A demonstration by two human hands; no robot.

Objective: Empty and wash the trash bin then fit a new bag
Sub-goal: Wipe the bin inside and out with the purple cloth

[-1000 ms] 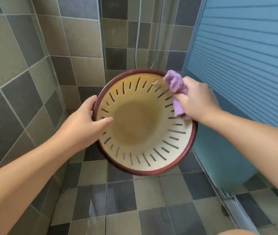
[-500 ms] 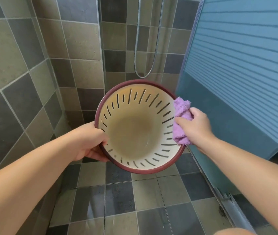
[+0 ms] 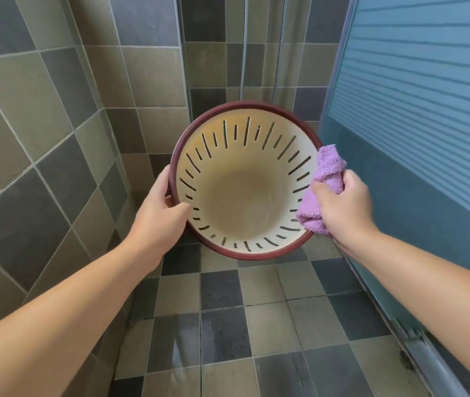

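The trash bin (image 3: 245,181) is held at the centre of the frame, above the tiled floor (image 3: 228,325) of a shower stall. Its rim at the left is gripped by the left hand (image 3: 159,213), the thumb hooked inside over the cream wall and the fingers curled behind the dark red rim. A folded purple cloth (image 3: 321,190) is clenched in the right hand (image 3: 342,207) and is pressed against the bin's right rim and inner wall. The bin's mouth is turned toward the camera and slightly upward, so that its long axis runs away from the viewer, toward the tiled wall (image 3: 41,138) and the floor; its solid bottom is seen deep inside, ringed by narrow slots. A shower hose (image 3: 279,53) hangs at the upper centre, and a blue ribbed panel (image 3: 414,110) fills the right of the frame. No label or writing can be read on anything.
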